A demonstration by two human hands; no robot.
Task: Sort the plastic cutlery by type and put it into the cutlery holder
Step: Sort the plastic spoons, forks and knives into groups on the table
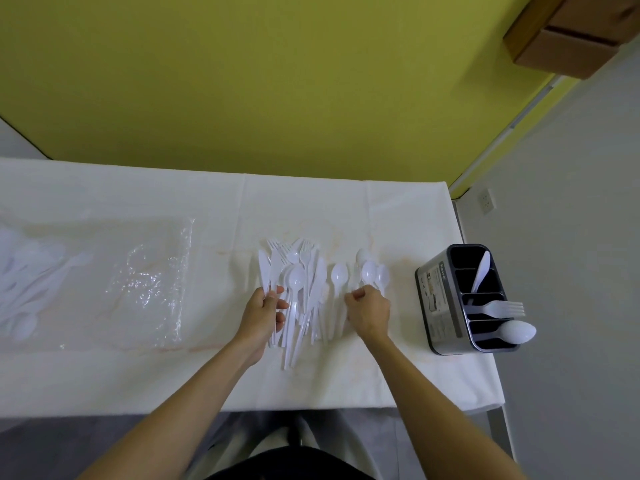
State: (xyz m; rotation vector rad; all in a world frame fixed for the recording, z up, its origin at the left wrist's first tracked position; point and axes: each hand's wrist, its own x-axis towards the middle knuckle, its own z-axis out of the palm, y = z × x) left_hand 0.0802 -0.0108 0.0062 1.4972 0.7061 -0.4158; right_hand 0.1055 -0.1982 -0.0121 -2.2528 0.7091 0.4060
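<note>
A pile of white plastic cutlery (301, 285) lies mid-table: forks, knives and spoons mixed. My left hand (265, 311) grips a few white knives (265, 271) at the pile's left edge. My right hand (369, 308) is closed on the handles of several spoons (372, 271) set apart to the right. One single spoon (338, 273) lies between the two groups. The steel cutlery holder (438, 299) with black compartments stands at the right, holding a knife (482, 270), a fork (498, 308) and a spoon (516, 332) in separate slots.
A clear plastic bag (152, 282) lies flat left of the pile. More white cutlery (24, 282) lies blurred at the far left. The white cloth-covered table (398, 375) ends just right of the holder. A yellow wall stands behind.
</note>
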